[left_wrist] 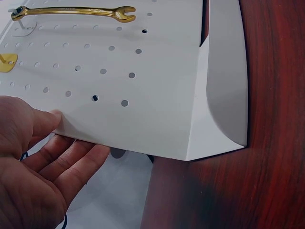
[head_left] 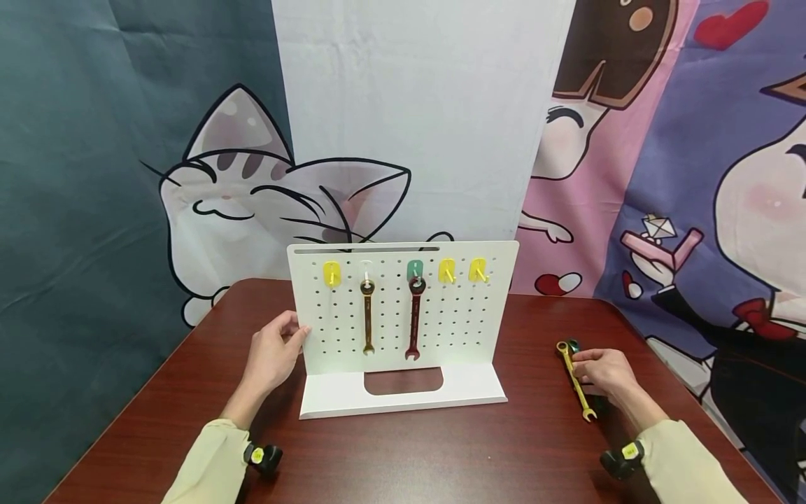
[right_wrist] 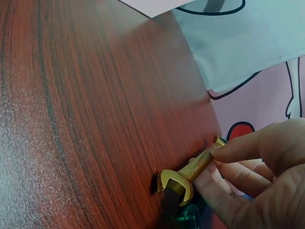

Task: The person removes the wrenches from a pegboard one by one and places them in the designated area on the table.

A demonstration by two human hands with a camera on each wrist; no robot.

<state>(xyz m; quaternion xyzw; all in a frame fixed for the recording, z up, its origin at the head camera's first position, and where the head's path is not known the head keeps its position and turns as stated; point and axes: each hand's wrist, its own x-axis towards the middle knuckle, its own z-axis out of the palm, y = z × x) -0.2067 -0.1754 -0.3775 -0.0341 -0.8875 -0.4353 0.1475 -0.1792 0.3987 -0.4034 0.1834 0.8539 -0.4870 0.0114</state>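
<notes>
1. Obs. via my head cam: L hand (head_left: 275, 350) at L edge of white perforated pegboard stand (head_left: 390, 360). Thumb on front face, other fingers behind edge, i.e. pinching panel; L wrist cam agrees.
2. R hand (head_left: 604, 371), R of stand & well apart from it: thumb + fingers narrow, gripping slim yellow-gold metal wrench (head_left: 577, 386) nearer its ring end. Forked end points to near side. Whether wrench is fully off tbl, I can't tell.
3. Shiny green metal piece (head_left: 574, 345) just beside that ring end, partly hidden by R hand; I can't make out full shape.
4. Stand is upright on dark red-brown wood-grain table (head_left: 441, 455), white foot twd me, oblong cutout low ctr.
5. Hooks in upper row, L to R: yellow plastic hook (head_left: 331, 274), white hook (head_left: 366, 268), green hook (head_left: 415, 268), then two more yellow ones.
6. Darker gold metal wrench (head_left: 368, 318) hangs vert. from white hook; dark red metal wrench (head_left: 415, 318) likewise from green. Both: ring end up, forked end down.
7. Bkgd: fabric backdrop w/ cartoon cat (head_left: 220, 210), L of ctr. Both arms in pale yellow-green sleeves (head_left: 214, 462), black wrist cam on each.
</notes>
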